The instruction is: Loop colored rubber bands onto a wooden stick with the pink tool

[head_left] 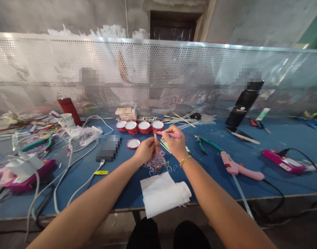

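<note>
My left hand [145, 150] is closed around a small flat wooden stick [155, 137] held upright over the table. My right hand [177, 143] grips a pink pen [174, 135], its tip pointing left at the stick's upper part; whether they touch I cannot tell. Beneath both hands lies a loose heap of thin pastel rubber bands [157, 162]. Just behind are several short stacks of red-rimmed round pieces with white tops [144, 127], and a single such piece [133, 144] sits left of my left hand.
A white cloth or paper roll [165, 193] lies at the front edge. To the right are green-handled pliers [201, 144], a pink glue gun [238, 167] and a leaning black bottle [243, 107]. Cables, a phone [108, 148] and a red bottle [69, 110] occupy the left. Behind stands a perforated metal screen [158, 76].
</note>
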`<state>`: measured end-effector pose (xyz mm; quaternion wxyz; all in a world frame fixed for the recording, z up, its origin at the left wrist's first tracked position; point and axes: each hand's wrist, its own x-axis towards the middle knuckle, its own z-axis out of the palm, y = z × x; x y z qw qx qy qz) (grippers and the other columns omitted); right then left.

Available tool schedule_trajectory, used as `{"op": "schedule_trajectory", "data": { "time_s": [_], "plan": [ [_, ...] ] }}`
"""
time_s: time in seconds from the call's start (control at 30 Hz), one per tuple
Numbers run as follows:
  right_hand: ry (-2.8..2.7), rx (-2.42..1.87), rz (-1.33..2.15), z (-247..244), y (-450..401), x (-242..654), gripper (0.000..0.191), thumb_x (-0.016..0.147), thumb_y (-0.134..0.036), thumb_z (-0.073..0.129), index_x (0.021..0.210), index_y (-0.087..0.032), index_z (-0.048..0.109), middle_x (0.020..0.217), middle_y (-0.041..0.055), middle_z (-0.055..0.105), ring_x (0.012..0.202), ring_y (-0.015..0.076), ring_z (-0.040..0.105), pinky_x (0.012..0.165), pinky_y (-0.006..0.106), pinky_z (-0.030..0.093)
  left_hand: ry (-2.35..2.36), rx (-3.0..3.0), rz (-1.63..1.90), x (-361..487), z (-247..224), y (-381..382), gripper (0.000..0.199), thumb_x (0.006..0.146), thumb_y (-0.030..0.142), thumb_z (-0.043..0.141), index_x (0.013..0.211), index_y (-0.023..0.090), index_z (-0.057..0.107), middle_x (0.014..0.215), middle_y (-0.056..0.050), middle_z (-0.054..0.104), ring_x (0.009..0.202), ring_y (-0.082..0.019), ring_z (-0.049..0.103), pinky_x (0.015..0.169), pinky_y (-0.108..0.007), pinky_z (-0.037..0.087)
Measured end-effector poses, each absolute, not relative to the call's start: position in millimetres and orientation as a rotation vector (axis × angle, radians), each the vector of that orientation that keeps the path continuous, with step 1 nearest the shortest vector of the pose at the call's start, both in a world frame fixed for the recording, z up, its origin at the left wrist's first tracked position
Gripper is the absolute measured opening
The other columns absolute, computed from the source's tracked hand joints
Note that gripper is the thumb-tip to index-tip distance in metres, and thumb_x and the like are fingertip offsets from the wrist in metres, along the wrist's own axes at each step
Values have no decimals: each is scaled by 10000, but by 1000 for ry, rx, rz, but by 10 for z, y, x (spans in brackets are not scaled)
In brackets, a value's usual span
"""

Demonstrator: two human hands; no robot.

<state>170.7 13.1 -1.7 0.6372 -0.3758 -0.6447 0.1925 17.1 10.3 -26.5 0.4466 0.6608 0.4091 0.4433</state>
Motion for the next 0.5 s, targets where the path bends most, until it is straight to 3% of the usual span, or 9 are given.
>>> {"op": "schedule_trajectory", "data": {
  "time_s": [0.5],
  "plan": [
    [-1494, -853, 447, -20, 132, 1709, 163, 839, -307, 622, 713, -226, 560, 668, 1, 651, 652, 170, 632, 672, 283, 489, 1019, 1658, 1099, 175, -247, 83, 247, 882, 410, 548, 787, 182, 540, 658, 4, 623, 455, -86, 486, 449, -221, 366]
  ]
}}
